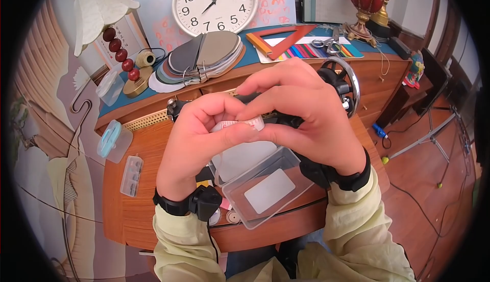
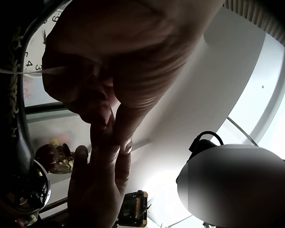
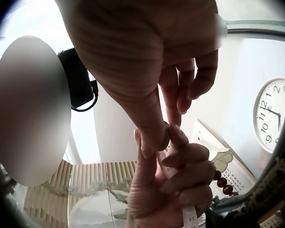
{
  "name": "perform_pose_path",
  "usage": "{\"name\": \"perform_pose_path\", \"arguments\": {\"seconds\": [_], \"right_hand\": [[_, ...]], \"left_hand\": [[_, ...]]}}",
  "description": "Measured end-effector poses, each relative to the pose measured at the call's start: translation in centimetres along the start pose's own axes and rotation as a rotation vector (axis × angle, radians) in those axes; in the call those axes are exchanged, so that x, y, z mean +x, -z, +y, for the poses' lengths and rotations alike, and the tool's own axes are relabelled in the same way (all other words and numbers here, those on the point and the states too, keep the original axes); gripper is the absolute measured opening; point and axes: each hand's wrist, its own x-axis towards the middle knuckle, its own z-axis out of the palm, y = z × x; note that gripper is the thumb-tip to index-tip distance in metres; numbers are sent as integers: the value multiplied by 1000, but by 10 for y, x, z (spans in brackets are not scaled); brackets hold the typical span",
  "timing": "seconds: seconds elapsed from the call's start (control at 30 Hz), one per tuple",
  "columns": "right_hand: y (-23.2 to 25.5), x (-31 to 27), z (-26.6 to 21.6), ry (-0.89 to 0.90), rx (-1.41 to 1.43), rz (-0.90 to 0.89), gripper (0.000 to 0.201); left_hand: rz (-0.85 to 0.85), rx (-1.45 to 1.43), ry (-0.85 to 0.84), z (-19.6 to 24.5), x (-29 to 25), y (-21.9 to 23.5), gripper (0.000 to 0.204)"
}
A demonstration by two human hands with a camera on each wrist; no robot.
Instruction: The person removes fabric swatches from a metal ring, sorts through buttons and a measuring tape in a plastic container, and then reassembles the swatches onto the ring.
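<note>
A white tape measure (image 1: 256, 123) with red markings is held up between both hands, in front of the chest. My left hand (image 1: 196, 136) curls its fingers round the strip, thumb along its near side. Thumb and fingertip of my right hand (image 1: 309, 108) pinch the strip right beside the left fingertips, the other fingers raised. In the right wrist view, a length of the tape measure (image 3: 190, 217) hangs below the left hand's curled fingers. Much of the tape is hidden inside the left hand. Below the hands, a clear plastic box (image 1: 278, 162) sits on the wooden table.
A sewing machine with a shiny handwheel (image 1: 352, 88) stands behind the hands. At the left lie a small clear case (image 1: 131, 175) and a blue-lidded container (image 1: 115, 141). Fabric swatches (image 1: 204, 57), an orange set square (image 1: 280, 44) and scissors (image 1: 329, 43) lie along the back.
</note>
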Motion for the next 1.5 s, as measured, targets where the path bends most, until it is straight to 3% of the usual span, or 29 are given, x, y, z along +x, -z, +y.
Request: {"name": "perform_pose_path", "arguments": {"seconds": [0.23,0.43,0.63,0.83,1.03,1.33,1.43,1.5], "right_hand": [[1,0,3,6,13,0,24],[-2,-1,0,4,-7,29,25],[-2,-1,3,12,-11,15,26],[-4,0,0,41,-30,47,27],[-5,-1,2,31,-1,45,26],[-6,-1,4,56,-42,26,27],[-2,0,3,41,-5,15,27],[-1,0,1,22,16,19,27]], "left_hand": [[70,-64,-15,10,0,-14,19],[-34,28,-33,4,0,-1,26],[67,-65,-22,11,-2,-14,18],[-57,-39,-29,2,-1,-1,25],[56,-57,-5,10,-1,-13,24],[49,62,-30,6,-2,-11,28],[25,-145,9,10,-6,-11,24],[27,-105,-24,8,-4,-11,21]]}}
